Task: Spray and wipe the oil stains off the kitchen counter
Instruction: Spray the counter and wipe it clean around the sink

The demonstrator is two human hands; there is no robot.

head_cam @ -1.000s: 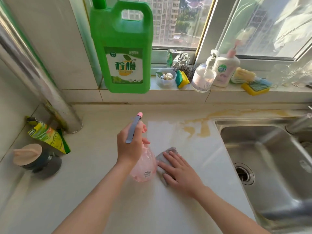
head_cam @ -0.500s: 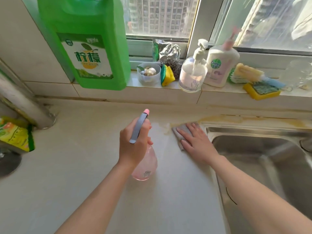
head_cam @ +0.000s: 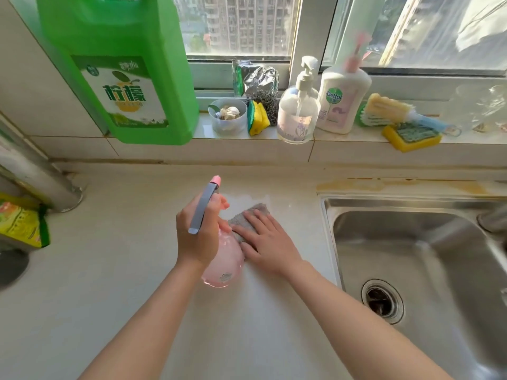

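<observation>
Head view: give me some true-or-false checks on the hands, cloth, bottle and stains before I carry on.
1. The left hand grips the pink spray bottle. True.
2. The grey cloth lies in the sink. False: it lies on the counter, left of the sink.
3. The right hand presses flat on the grey cloth. True.
4. The counter behind the sink is stain-free. False: yellowish stains run along the sink's back rim.
5. The green detergent jug stands on the counter. False: it stands on the window ledge.

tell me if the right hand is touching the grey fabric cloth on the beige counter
Touching. The head view shows the right hand lying flat on the grey fabric cloth, straight fingers pressing it down.
</observation>
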